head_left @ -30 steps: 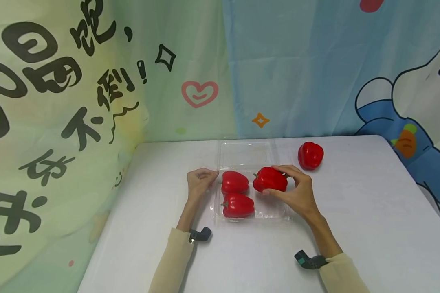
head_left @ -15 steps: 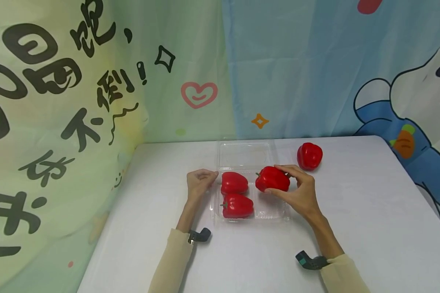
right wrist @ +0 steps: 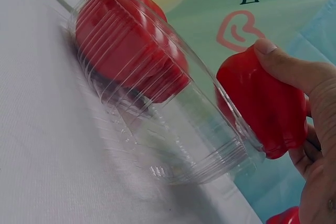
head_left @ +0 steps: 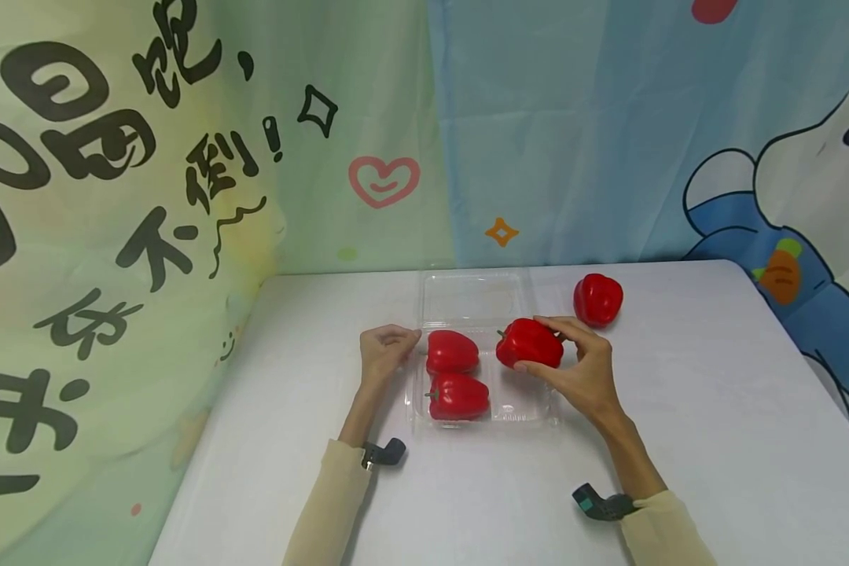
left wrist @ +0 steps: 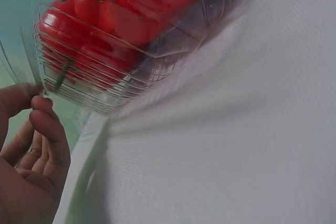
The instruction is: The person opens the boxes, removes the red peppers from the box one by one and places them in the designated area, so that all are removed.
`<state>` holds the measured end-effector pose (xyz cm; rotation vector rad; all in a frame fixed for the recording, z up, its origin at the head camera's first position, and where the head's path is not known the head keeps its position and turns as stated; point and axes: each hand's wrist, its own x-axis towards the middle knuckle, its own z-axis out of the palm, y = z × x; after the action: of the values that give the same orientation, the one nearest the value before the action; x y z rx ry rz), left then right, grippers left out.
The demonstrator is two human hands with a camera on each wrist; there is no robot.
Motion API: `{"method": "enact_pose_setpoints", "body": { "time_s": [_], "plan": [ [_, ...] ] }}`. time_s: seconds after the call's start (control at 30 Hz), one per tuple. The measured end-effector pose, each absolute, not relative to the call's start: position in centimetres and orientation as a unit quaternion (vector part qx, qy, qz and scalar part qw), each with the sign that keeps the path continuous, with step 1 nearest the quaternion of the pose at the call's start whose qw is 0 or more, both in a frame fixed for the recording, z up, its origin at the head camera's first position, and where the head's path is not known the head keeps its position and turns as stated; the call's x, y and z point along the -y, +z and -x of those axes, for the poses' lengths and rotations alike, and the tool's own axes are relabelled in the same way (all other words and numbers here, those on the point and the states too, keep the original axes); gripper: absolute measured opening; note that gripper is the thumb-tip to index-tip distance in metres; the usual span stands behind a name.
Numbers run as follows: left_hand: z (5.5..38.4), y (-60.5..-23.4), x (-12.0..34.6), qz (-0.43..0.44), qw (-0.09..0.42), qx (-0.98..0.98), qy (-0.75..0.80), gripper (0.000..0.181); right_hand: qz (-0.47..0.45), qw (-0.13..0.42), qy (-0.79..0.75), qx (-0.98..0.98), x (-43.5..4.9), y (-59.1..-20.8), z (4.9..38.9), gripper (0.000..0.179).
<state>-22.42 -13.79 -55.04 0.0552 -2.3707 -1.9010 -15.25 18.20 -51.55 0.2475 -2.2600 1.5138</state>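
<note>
My right hand (head_left: 586, 371) holds a red bell pepper (head_left: 529, 343) between thumb and fingers, lying on its side with its green stem pointing left. It overlaps the back right part of a clear plastic clamshell box (head_left: 523, 407); in the right wrist view the pepper (right wrist: 260, 100) is up at the box's rim. Two more red bell peppers, a back one (head_left: 452, 351) and a front one (head_left: 458, 396), lie in the left half of the box. At the box's back left rim, my left hand (head_left: 384, 354) pinches the edge with thumb and forefinger (left wrist: 48, 124).
The clamshell's clear lid (head_left: 474, 300) lies folded back towards the curtain (head_left: 552, 141). Another red bell pepper (head_left: 598, 300) sits on the white-covered table (head_left: 693, 377) at the back right, just beyond my right hand.
My right hand has shifted slightly right with the bell pepper, widening the gap to the back pepper in the box. My left hand stays at the rim.
</note>
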Motion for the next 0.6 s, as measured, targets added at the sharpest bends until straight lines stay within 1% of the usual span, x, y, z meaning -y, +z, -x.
{"method": "enact_pose_setpoints", "body": {
  "time_s": [0.6],
  "plan": [
    [22.3, -55.0, 13.66, -0.019, 0.055, 0.771, -0.634, 0.019, -0.069, 0.22, 0.542, 0.808, -18.97, -51.15, 14.93, 0.07]
  ]
}}
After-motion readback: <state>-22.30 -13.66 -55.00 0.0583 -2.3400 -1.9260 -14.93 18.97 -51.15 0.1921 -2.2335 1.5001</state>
